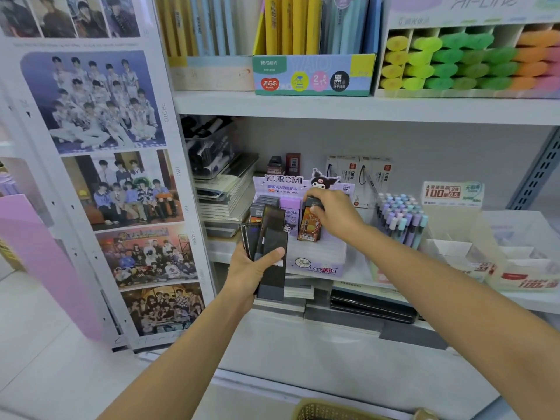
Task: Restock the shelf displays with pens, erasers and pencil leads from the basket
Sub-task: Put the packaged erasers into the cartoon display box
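Observation:
My left hand (253, 269) grips a fan of several dark pencil-lead cases (271, 250) in front of the shelf. My right hand (331, 215) pinches the top of an orange and black lead case (309, 227) standing in the right slot of the purple Kuromi display box (315, 268). A purple Kuromi lead case (290, 218) stands in the middle slot, and dark cases (261, 207) fill the left slot. The woven basket (330, 412) shows only its rim at the bottom edge.
A rack of pastel pens (400, 219) stands right of the display. Clear and white display boxes (491, 253) sit further right. Stacked notebooks (224, 201) lie left of it. A photo poster panel (115, 177) borders the shelf on the left. Highlighters (466, 59) fill the shelf above.

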A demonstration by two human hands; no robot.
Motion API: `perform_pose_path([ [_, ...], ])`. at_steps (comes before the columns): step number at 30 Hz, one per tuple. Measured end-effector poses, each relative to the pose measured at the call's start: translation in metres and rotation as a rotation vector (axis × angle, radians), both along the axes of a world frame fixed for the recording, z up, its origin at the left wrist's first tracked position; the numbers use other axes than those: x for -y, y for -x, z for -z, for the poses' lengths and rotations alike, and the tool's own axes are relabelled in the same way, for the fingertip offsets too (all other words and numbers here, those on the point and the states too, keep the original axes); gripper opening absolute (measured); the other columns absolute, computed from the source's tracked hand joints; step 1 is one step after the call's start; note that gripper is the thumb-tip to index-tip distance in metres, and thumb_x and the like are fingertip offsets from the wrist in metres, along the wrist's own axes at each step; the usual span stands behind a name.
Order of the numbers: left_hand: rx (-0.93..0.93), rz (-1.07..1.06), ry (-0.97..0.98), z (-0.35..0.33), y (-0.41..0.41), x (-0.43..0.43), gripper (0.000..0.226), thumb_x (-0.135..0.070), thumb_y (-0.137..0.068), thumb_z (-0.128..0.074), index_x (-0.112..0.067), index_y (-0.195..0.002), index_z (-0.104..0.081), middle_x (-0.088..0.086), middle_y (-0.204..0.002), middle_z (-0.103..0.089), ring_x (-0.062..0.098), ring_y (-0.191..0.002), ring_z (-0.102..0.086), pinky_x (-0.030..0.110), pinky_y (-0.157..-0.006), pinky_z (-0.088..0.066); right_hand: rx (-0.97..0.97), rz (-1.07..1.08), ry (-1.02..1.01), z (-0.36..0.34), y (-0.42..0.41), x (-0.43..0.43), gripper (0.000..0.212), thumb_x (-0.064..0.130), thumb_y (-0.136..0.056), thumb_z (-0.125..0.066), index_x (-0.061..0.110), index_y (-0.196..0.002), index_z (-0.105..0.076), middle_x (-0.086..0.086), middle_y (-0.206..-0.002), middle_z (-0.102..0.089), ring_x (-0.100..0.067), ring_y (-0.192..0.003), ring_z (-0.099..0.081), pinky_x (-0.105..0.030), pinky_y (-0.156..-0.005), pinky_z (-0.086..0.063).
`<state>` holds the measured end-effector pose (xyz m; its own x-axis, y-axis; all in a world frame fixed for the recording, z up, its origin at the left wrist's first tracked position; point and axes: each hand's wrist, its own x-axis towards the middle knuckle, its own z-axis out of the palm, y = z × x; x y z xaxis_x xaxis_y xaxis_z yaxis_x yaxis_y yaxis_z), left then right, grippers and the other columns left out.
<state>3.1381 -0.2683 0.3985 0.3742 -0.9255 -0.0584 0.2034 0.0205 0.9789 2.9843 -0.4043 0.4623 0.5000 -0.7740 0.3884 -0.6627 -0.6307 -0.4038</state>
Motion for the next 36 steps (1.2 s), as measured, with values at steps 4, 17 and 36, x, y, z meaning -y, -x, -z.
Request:
perform_pose_path([
  [4, 0.004, 0.002, -0.002, -0.002, 0.0, 0.0, 0.05, -0.01, -0.076, -0.079, -0.017, -0.121, -0.057, 0.005, -0.107, -0.073, 0.025, -0.101, -0.069, 0.049, -0.093, -0.053, 0.019, 0.01, -0.009, 0.004, 0.006, 0.001, 0.025, 0.004, -0.092, -0.058, 0.015, -0.115, -0.063, -0.01, -0.107, -0.068, -0.025, -0.094, -0.063, -0.031, -0.082, -0.049],
  [17, 0.006, 0.014, -0.011, -0.002, 0.002, -0.001, 0.048, -0.008, -0.077, -0.079, -0.017, -0.118, -0.058, 0.009, -0.107, -0.073, 0.026, -0.097, -0.07, 0.048, -0.088, -0.056, 0.075, 0.054, 0.305, 0.024, 0.003, -0.008, 0.035, 0.009, -0.09, -0.063, 0.011, -0.125, -0.062, -0.005, -0.124, -0.061, -0.024, -0.12, -0.049, -0.035, -0.104, -0.036],
  [36, 0.203, 0.145, 0.026, -0.027, 0.031, -0.025, 0.055, -0.005, -0.07, -0.084, -0.016, -0.117, -0.058, 0.006, -0.104, -0.073, 0.019, -0.095, -0.07, 0.019, -0.068, -0.054, 0.636, -0.23, -0.652, 0.002, 0.008, -0.054, 0.007, 0.025, -0.093, -0.062, 0.018, -0.092, -0.063, 0.0, -0.087, -0.065, -0.009, -0.074, -0.062, -0.014, -0.052, -0.046],
])
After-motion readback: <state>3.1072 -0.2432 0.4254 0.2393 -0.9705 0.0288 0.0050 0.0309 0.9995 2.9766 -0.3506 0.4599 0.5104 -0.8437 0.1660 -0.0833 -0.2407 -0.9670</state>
